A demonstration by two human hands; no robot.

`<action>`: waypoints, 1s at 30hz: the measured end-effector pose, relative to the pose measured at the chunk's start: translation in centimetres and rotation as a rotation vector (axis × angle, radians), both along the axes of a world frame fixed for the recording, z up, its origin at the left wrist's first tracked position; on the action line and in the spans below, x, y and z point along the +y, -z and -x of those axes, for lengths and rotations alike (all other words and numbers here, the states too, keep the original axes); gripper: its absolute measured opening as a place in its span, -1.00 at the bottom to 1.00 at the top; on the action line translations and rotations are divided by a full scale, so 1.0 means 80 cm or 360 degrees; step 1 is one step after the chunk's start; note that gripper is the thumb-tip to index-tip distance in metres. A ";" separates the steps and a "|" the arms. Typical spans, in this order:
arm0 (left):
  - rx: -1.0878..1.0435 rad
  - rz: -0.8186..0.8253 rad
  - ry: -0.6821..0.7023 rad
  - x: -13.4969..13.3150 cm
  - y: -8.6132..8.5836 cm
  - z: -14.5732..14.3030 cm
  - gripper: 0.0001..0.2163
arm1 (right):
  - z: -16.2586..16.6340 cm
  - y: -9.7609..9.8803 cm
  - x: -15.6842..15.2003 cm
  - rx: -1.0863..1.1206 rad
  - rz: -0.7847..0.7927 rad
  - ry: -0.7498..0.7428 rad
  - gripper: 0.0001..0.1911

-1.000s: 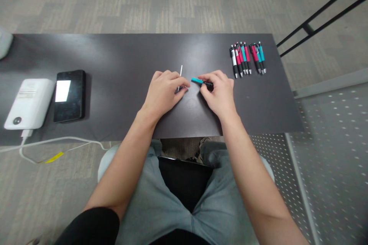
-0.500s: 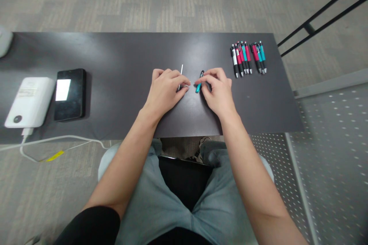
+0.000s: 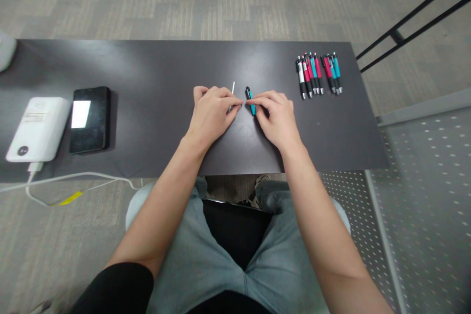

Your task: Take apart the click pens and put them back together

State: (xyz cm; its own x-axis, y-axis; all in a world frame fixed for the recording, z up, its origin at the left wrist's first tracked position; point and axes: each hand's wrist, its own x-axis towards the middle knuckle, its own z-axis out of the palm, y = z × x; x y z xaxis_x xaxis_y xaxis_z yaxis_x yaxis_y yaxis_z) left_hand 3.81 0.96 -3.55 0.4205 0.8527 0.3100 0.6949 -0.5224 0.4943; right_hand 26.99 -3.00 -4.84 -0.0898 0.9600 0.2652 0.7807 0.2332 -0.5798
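Note:
My left hand (image 3: 213, 114) rests on the dark table with thumb and index finger pinched together. What lies between those fingertips is too small to make out. A thin white stick, like a pen refill (image 3: 233, 87), pokes out from behind the left fingers and is partly hidden by them. My right hand (image 3: 276, 117) is closed with thumb and index finger about a teal and black pen barrel (image 3: 252, 108), its black end pointing away from me. The fingertips of both hands almost meet.
Several pens (image 3: 309, 76) in white, red and teal lie in two groups at the table's (image 3: 158, 68) far right. On the left are a black phone-like device (image 3: 90, 132) and a white power bank (image 3: 39, 130) with a cable (image 3: 91, 174). A perforated panel (image 3: 427, 196) stands at the right.
The teal pen barrel has swung so its black end now leans left, and it has shifted slightly left. My right fingertips have come closer to the left ones.

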 end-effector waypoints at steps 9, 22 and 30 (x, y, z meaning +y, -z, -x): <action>0.0036 0.0038 -0.0014 0.001 -0.003 -0.002 -0.69 | 0.004 -0.001 -0.002 -0.0046 -0.0025 -0.0022 -0.66; 0.0058 0.0052 -0.0039 0.002 -0.003 -0.001 -0.70 | 0.003 0.000 -0.002 -0.0061 -0.0033 -0.0105 -0.63; -0.0141 -0.0077 -0.0237 0.001 -0.008 0.015 -0.71 | -0.005 0.003 0.000 0.0023 -0.0087 -0.0086 -0.57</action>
State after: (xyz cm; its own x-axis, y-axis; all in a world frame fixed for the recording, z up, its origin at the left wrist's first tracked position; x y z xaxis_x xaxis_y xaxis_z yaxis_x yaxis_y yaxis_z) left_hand 2.59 1.07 -2.92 0.2596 0.8869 0.3822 0.7212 -0.4412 0.5340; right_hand 27.37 -3.02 -5.12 -0.1371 0.9378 0.3189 0.7575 0.3067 -0.5764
